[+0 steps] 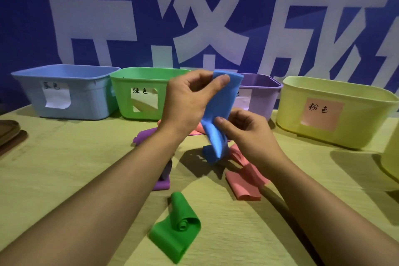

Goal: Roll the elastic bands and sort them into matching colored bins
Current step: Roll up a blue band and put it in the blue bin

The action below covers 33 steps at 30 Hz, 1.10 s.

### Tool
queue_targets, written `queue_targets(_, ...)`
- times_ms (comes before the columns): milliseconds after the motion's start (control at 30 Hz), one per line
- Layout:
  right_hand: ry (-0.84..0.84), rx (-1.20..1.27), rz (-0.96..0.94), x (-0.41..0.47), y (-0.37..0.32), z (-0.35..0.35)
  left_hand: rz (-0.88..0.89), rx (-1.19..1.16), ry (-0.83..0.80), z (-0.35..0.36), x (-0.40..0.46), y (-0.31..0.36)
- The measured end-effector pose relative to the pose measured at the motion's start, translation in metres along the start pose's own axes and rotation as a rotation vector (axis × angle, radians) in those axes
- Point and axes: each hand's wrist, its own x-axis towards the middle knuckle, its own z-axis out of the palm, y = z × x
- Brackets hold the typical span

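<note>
Left hand (187,95) pinches the blue band (218,114) at its top, right hand (248,131) pinches lower; below both grips it hangs straight toward the counter (64,168), likely for rolling.

The 4 bins, such as the green bin (149,77), look like smooth, slightly glossy plastic with paper labels. The blue band (218,119) looks matt and rubbery. The table (64,168) shows a pale, matt wood grain.
</note>
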Motion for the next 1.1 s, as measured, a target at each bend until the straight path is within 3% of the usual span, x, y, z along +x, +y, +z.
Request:
queue_targets(300,0.012,0.049,-0.066,0.001,-0.01,-0.006,0.173,0.029,-0.014,0.009,0.037,0.06)
queue_targets(533,0.02,0.096,-0.094,-0.002,-0.019,-0.01,0.197,-0.003,-0.001,0.009,0.049,0.081)
queue_targets(733,-0.174,0.135,-0.006,-0.008,-0.026,-0.012,0.187,-0.005,0.031,0.005,0.057,0.098)
queue_targets(1100,-0.586,0.075,0.333,-0.011,-0.025,-0.02,-0.1,-0.014,0.027,-0.009,0.057,0.062)
